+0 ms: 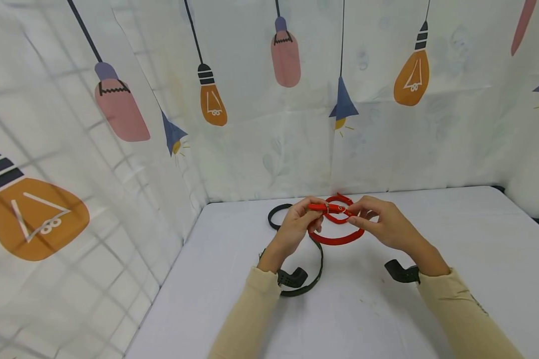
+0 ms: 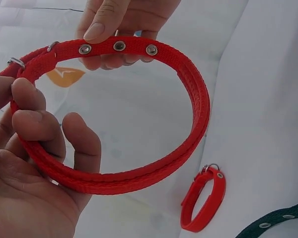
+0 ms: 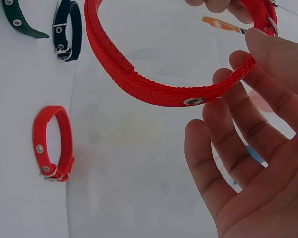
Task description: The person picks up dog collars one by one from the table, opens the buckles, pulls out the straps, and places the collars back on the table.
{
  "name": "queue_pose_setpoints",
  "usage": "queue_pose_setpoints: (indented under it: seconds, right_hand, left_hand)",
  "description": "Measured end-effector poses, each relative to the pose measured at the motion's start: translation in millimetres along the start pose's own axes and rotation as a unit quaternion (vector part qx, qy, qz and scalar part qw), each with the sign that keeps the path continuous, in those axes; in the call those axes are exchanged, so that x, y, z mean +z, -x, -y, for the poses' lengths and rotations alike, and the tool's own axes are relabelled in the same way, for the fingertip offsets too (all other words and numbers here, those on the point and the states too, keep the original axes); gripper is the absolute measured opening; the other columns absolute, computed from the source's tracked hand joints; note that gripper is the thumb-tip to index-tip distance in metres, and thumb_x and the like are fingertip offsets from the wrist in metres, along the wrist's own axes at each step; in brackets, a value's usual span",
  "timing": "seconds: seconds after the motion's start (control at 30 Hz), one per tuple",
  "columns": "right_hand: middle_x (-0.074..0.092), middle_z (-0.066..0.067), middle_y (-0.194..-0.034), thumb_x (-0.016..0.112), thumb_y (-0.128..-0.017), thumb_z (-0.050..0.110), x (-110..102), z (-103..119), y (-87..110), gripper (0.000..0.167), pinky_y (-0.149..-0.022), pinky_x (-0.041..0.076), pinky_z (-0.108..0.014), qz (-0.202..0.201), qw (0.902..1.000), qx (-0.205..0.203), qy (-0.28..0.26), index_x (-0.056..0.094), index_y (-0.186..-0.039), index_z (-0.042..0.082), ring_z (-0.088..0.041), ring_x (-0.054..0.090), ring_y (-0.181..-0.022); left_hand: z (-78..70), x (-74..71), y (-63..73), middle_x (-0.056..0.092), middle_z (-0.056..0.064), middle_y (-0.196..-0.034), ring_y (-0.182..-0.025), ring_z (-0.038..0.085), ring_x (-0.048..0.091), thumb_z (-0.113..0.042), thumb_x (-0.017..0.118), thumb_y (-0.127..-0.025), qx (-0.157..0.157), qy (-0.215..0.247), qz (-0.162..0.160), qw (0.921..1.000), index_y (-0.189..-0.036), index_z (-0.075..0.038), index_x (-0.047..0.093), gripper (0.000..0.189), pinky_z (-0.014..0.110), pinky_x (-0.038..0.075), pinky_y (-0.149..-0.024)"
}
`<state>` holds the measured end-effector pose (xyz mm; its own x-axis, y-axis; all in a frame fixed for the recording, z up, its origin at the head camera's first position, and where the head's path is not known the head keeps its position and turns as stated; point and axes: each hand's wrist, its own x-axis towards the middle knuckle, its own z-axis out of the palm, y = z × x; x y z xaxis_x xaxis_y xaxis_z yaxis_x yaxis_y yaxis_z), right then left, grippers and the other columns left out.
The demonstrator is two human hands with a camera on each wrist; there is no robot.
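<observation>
Both hands hold a red collar (image 1: 338,241) above the table, bent into a loop, with metal eyelets along its strap. My left hand (image 1: 292,227) grips the band near its metal buckle (image 2: 17,63), fingers curled round it in the left wrist view. My right hand (image 1: 388,227) pinches the strap between thumb and fingers, close to the buckle; in the right wrist view its other fingers spread below the band. Beyond the hands, a second red collar (image 3: 42,139), closed into a ring, stands on the table.
A black collar (image 3: 58,34) lies in a loop left of the red one. From near it a dark green collar (image 1: 306,289) curves toward the left forearm, which partly hides it. White printed cloth (image 1: 269,149) hangs behind the white table (image 1: 355,319) and along its left side.
</observation>
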<state>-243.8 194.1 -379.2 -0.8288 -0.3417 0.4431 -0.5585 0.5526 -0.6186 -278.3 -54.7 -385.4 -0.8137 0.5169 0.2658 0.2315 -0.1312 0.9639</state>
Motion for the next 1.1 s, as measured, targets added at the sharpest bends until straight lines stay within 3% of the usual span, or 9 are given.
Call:
queue_pose_setpoints:
  seconds: [0.53,0.83,1.1]
  right_hand:
    - [0.071,0.005,-0.099,0.074,-0.094,0.015,-0.4,-1.6,0.8,0.019,-0.080,0.056,-0.027,-0.002,1.0000,-0.008,0.002,0.073,-0.113,0.013,-0.011,0.062,-0.085]
    - [0.072,0.005,-0.100,0.074,-0.095,0.016,-1.2,-1.8,1.7,0.018,-0.081,0.055,-0.026,0.006,1.0000,0.002,0.003,0.072,-0.113,0.013,-0.013,0.063,-0.088]
    - [0.072,0.005,-0.100,0.074,-0.094,0.013,-1.2,-3.3,0.9,0.020,-0.082,0.056,-0.028,0.013,0.9999,-0.003,0.010,0.071,-0.114,0.012,-0.013,0.064,-0.088]
  left_hand:
    - [-1.1,3.2,-0.6,0.052,-0.002,-0.078,-0.068,0.016,0.048,-0.009,0.050,-0.106,-0.002,0.013,-0.021,0.9997,-0.121,0.000,0.060,0.020,0.021,0.049,-0.066]
    - [0.0,4.3,-1.5,0.052,-0.002,-0.080,-0.070,0.011,0.047,-0.009,0.049,-0.106,0.003,0.029,-0.028,0.9992,-0.117,-0.003,0.062,0.018,0.022,0.051,-0.069]
    - [2.3,5.0,-2.0,0.049,-0.001,-0.075,-0.069,0.014,0.044,-0.007,0.047,-0.104,0.012,0.035,-0.041,0.9985,-0.114,-0.003,0.062,0.019,0.025,0.052,-0.072]
